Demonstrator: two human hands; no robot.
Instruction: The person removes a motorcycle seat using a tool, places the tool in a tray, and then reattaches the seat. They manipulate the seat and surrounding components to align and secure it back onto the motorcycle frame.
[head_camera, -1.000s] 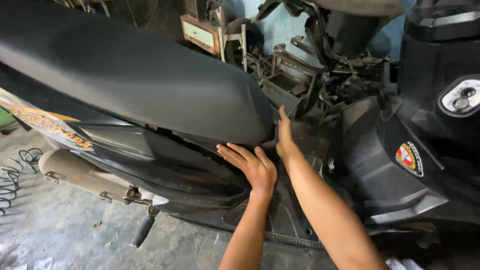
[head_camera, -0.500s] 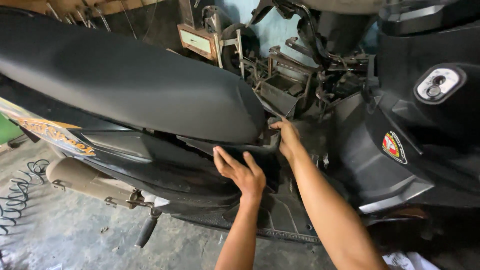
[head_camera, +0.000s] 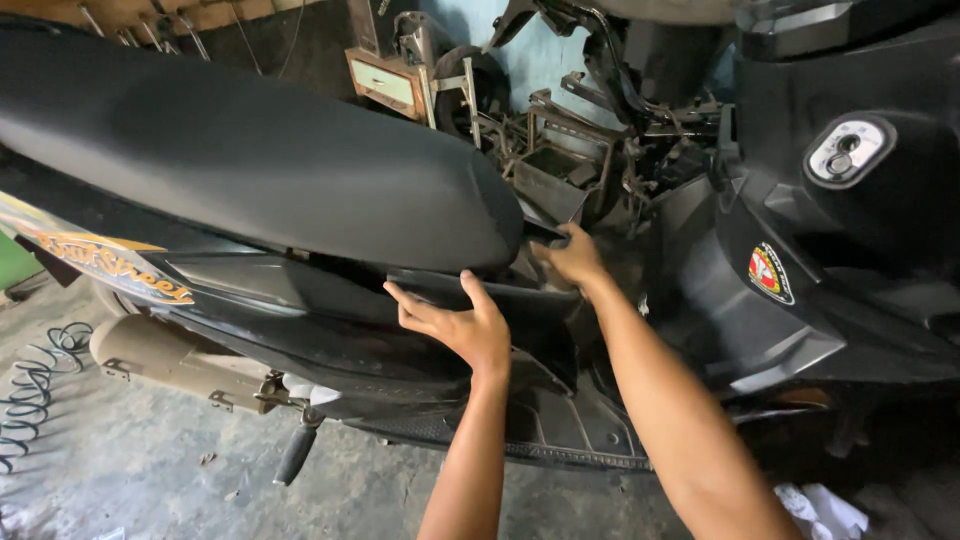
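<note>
Mid-frame, under the scooter seat (head_camera: 260, 170), sits a black plastic side panel (head_camera: 500, 295), likely light, stiff and brittle at its tabs. My left hand (head_camera: 465, 325) presses its top edge, grip apart; my right hand (head_camera: 572, 258) curls on its front end. The footboard (head_camera: 570, 430) crowds below.

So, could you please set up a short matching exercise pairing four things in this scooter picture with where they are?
Things:
1. left hand
2. right hand
3. exhaust muffler
4. ignition lock

Places:
A. upper right, on the front panel
B. lower left, below the body
C. on the black panel edge under the seat
D. at the seat's front tip

Pairs: 1-C, 2-D, 3-B, 4-A
</note>
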